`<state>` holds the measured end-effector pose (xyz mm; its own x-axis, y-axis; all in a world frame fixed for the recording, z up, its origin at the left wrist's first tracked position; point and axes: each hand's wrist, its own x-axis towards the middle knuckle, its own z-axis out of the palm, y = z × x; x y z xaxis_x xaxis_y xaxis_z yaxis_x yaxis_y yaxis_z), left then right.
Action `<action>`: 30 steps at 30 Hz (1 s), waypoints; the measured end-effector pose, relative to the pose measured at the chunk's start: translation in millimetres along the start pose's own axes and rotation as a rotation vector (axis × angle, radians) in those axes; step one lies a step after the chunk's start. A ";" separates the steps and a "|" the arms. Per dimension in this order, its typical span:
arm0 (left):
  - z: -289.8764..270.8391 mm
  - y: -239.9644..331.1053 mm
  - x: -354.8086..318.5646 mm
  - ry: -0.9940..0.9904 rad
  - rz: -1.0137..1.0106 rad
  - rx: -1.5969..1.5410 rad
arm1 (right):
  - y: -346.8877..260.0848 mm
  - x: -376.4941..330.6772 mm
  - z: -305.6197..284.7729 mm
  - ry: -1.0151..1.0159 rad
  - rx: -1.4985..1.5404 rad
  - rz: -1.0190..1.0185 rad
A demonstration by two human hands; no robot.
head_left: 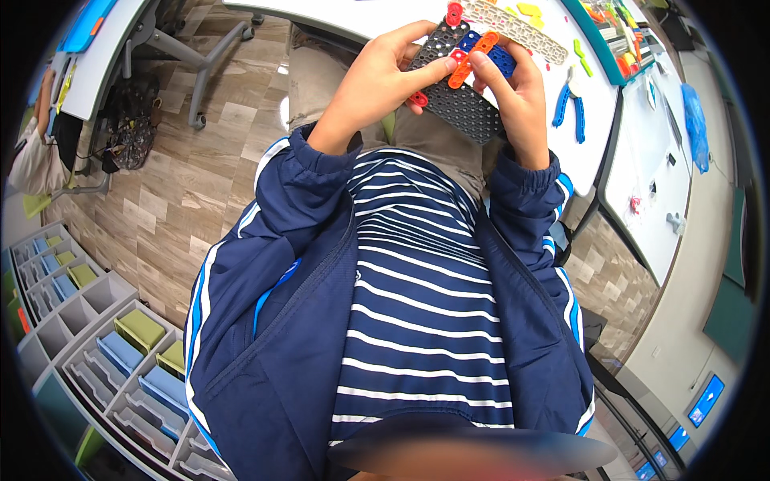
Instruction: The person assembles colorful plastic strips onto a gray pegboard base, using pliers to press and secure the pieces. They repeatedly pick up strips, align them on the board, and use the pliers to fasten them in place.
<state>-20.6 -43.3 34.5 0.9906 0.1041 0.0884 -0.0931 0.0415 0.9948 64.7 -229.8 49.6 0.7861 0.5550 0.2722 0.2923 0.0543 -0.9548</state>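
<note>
A black perforated building plate (464,112) is held tilted between both hands, above my lap at the table's near edge. My left hand (377,80) is closed on the plate's left side, its thumb pressed near a small red connector (458,56). Red pieces stick out at the plate's top corner (454,13) and beneath my left fingers. My right hand (520,92) is closed on an orange perforated strip (473,60), thumb on top. Behind the strip lies a blue perforated piece (501,59), partly hidden by the right fingers.
Beyond my hands, a pale perforated plate (517,29) lies on the white table (589,120). Blue-handled pliers (569,108) and yellow-green strips (582,58) lie to the right, near a teal-edged tray (630,48) of parts. Grey storage bins (104,353) stand at lower left.
</note>
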 end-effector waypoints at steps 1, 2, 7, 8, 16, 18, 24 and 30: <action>0.2 0.4 -0.3 -0.004 0.006 -0.006 | 0.2 0.4 -0.2 -0.005 -0.002 0.005; 0.3 0.6 -0.3 -0.007 0.012 -0.012 | 0.4 0.5 -0.4 -0.008 -0.003 0.005; 0.1 -2.2 1.3 -0.011 0.021 -0.008 | 2.4 1.3 -0.4 0.009 0.021 -0.005; 0.3 -3.3 2.3 -0.008 0.035 -0.010 | 2.5 1.4 -0.3 0.011 0.031 0.002; -2.9 -5.0 3.7 -0.043 0.027 -0.031 | -2.5 1.5 2.6 0.014 0.064 0.051; -2.7 -4.9 3.5 -0.031 -0.012 -0.018 | -1.7 1.1 3.5 0.027 0.060 0.053; 0.7 -3.7 2.0 -0.021 -0.019 -0.058 | 4.4 -3.2 1.0 0.030 0.013 0.017; 0.8 9.3 -3.7 -0.013 -0.091 -0.036 | 2.8 -5.6 6.3 0.099 0.039 0.061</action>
<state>-25.0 -44.0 43.5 0.9964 0.0853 -0.0011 -0.0062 0.0856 0.9963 57.7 -227.6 44.7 0.8523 0.4734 0.2225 0.2229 0.0562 -0.9732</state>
